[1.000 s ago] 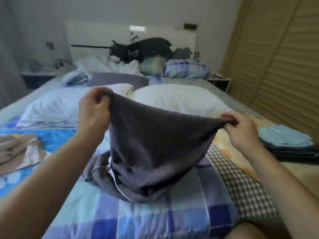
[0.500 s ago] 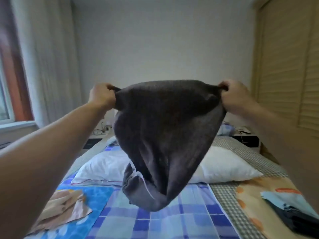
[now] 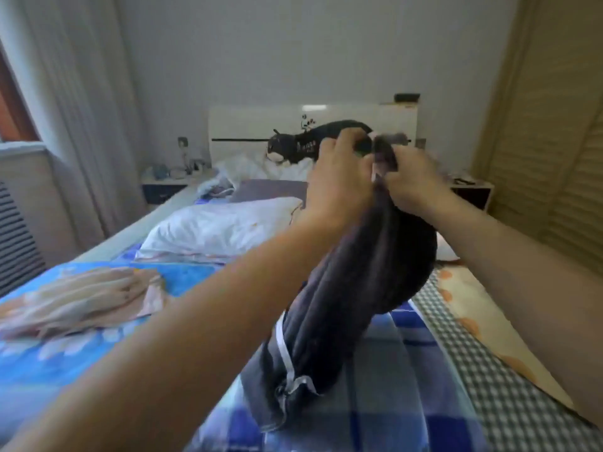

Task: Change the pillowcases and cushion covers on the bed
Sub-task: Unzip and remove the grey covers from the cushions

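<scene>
I see both hands raised close together over the bed (image 3: 365, 415). My left hand (image 3: 339, 177) and right hand (image 3: 412, 181) each pinch the top edge of the dark pillowcase (image 3: 355, 288), which hangs bunched, its lower end resting on the near checked quilt.

Two bare forearms are seen reaching in from the lower edge of the head view, one from the lower left corner and one from the right edge. No sleeve is worn on either arm as far as the frame shows; both are uncovered from the near edge up to the wrist. Nothing is worn on either wrist. The left hand (image 3: 339, 177) and the right hand (image 3: 412, 181) are ungloved. Whether rings are worn cannot be told, the fingers being blurred. No other part of the person's body or clothing is shown.
</scene>
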